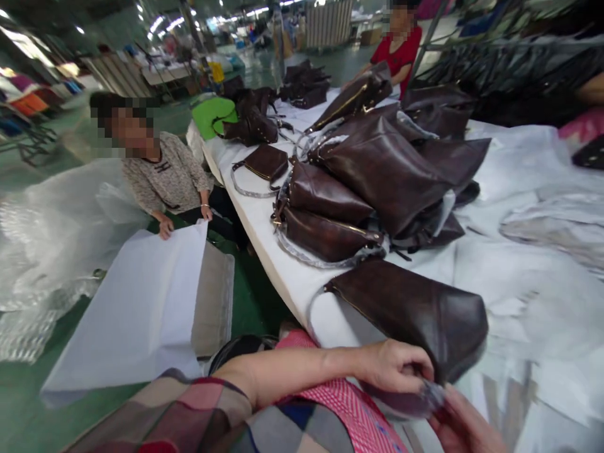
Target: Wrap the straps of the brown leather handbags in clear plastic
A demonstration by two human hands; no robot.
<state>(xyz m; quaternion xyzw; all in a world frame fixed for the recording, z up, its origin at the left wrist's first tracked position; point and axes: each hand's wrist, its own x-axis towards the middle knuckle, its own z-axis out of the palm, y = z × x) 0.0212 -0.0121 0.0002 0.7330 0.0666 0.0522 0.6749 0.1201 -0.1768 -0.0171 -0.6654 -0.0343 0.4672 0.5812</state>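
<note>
Pinched between the fingers of my left hand [394, 366] is a crumpled piece of clear plastic film [431, 397]. My right hand [467, 423] is closed on the film's other side, close to the left one. The film seems to run along a strap, though blur hides how it is wrapped. Just beyond my hands a dark brown leather handbag [415, 308] lies on its side, its gold zip facing left. Behind it stands a heap of similar brown bags [391, 170], some with plastic-wrapped straps.
White sheeting covers the table [264, 220]. A small brown pouch [267, 162] lies near its left edge. At left a seated co-worker [167, 170] holds a large white sheet [141, 302] beside bundled clear plastic [61, 220]. Another person in red [401, 53] stands at the far side.
</note>
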